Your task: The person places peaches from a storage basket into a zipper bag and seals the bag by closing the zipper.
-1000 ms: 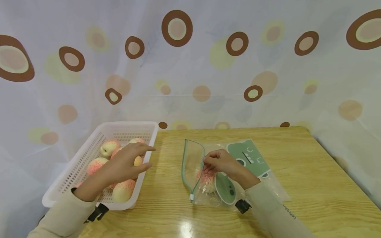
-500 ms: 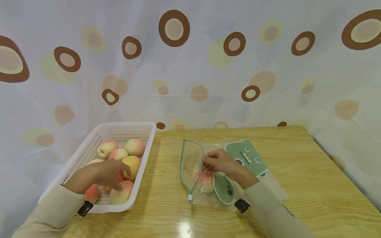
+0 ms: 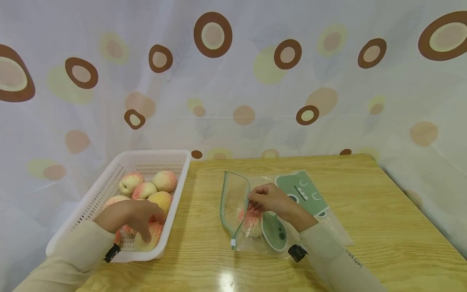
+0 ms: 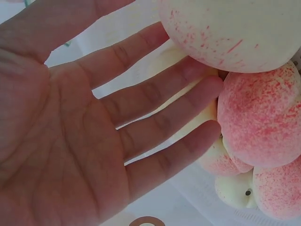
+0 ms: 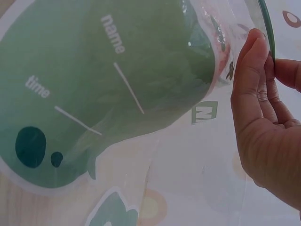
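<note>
My left hand [image 3: 135, 215] is down in a white plastic basket [image 3: 185, 170] of peaches, palm downward. Its fingers are spread and fairly straight in the left wrist view, fingertips right at a red-flushed peach [image 4: 261, 115] and a paler peach [image 4: 235, 35]. The thumb lies over a pale peach [image 3: 155, 235] near the basket's front corner. With thumb and fingers, my right hand [image 3: 271, 200] pinches the green-edged mouth of a clear zip bag [image 3: 275, 233] printed in green. The bag's mouth gapes toward the basket, and one peach [image 3: 252, 226] lies inside, partly behind my fingers.
The basket stands at the left of a wooden table [image 3: 204, 267], holding several more peaches, among them a yellow one [image 3: 162, 199]. A white zip slider [image 3: 233, 242] sits at the bag's near corner. Behind the table hangs a patterned curtain [image 3: 237, 81].
My left hand has gone from above the basket's right side down among the peaches, then shifted slightly right. My right hand keeps its pinch on the bag.
</note>
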Tool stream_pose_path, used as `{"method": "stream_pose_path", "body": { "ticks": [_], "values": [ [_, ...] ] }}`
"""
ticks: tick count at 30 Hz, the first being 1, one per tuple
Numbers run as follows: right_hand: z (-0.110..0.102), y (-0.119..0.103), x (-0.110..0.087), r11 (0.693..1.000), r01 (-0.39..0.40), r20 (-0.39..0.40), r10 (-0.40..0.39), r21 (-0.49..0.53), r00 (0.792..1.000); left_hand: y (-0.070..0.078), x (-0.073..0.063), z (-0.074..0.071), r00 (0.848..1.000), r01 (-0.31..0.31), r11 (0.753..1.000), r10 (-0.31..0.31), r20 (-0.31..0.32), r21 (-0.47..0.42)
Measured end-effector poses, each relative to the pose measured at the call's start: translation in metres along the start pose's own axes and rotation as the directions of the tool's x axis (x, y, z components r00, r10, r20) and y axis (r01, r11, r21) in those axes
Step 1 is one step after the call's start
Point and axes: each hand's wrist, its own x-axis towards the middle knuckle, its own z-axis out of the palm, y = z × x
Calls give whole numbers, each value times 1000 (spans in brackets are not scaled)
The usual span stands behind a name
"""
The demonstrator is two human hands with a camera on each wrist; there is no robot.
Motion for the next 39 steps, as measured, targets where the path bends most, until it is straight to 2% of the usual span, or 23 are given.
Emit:
{"method": "stream_pose_path", "body": {
  "ticks": [4, 9, 13, 17, 22, 25, 30, 33, 39],
  "values": [
    [0, 0, 0, 1000, 4, 2, -4, -1, 1000, 4, 3, 2, 1000, 24, 1000, -24, 1, 5],
    [0, 1, 0, 1000, -2, -1, 2, -1, 1000, 11, 4, 7, 996, 83, 993, -81, -25, 82],
    [1, 1, 0, 1000, -6, -8, 6, -1, 1000, 13, 6, 7, 996, 85, 987, -84, -14, 134],
    [2, 2, 0, 1000, -7, -9, 7, -15, 1000, 14, 6, 6, 995, 92, 986, -94, 9, 140],
    [4, 2, 1, 1000, -9, -15, 9, -24, 1000, 13, 8, 7, 992, 122, 980, -125, 7, 160],
    [5, 2, 0, 1000, -7, -17, 7, -22, 1000, 13, 10, 8, 993, 116, 978, -119, 8, 176],
    [6, 1, 0, 1000, -11, -13, 11, -14, 1000, 14, 12, 8, 992, 117, 979, -123, 23, 165],
    [5, 1, 0, 1000, -14, -14, 14, -15, 1000, 17, 13, 8, 987, 154, 979, -160, 31, 133],
    [5, 0, 2, 1000, -4, -11, 4, -21, 1000, 21, 18, 9, 978, 183, 962, -198, 58, 201]
  ]
}}
